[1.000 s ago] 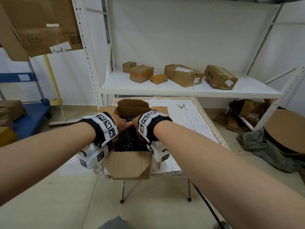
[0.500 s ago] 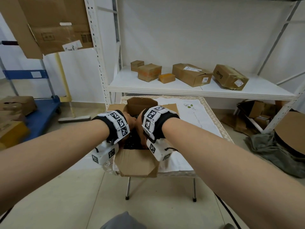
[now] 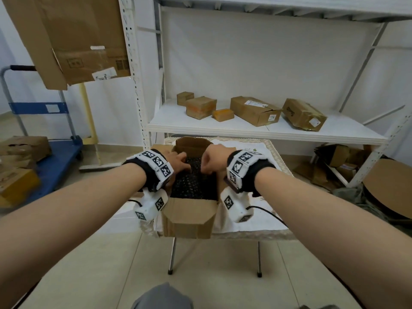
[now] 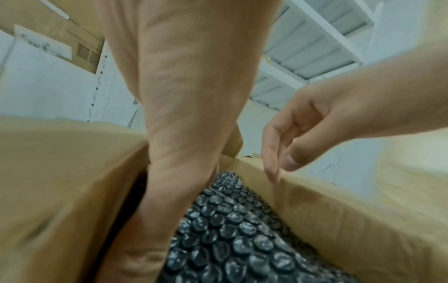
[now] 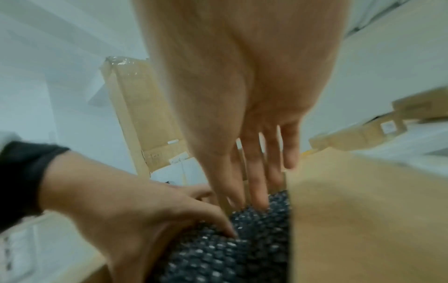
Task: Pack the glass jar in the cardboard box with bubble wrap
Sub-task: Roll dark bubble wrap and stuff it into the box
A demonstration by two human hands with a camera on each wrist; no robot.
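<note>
- Inside the open brown cardboard box [image 3: 189,210] on the cloth-covered tabletop [image 3: 252,221], the dark bubble wrap [image 3: 191,181] is lying as a bundle filling the cavity; the glass jar itself is not showing, presumably wrapped within.
- Left hand [image 3: 178,160] is pressing down on the wrap with relaxed, extended fingers, gripping nothing.
- Right hand [image 3: 211,161] is hovering just over the box's right wall, fingers loosely curled, holding nothing that I can make out.
- Judgement: the step is seating the bundle. Press evenly and gently, tucking loose wrap along the walls so nothing is standing above the rim before the flaps are folding over.
- Wrap is looking black, glossy, with plump, unburst bubbles.
</note>
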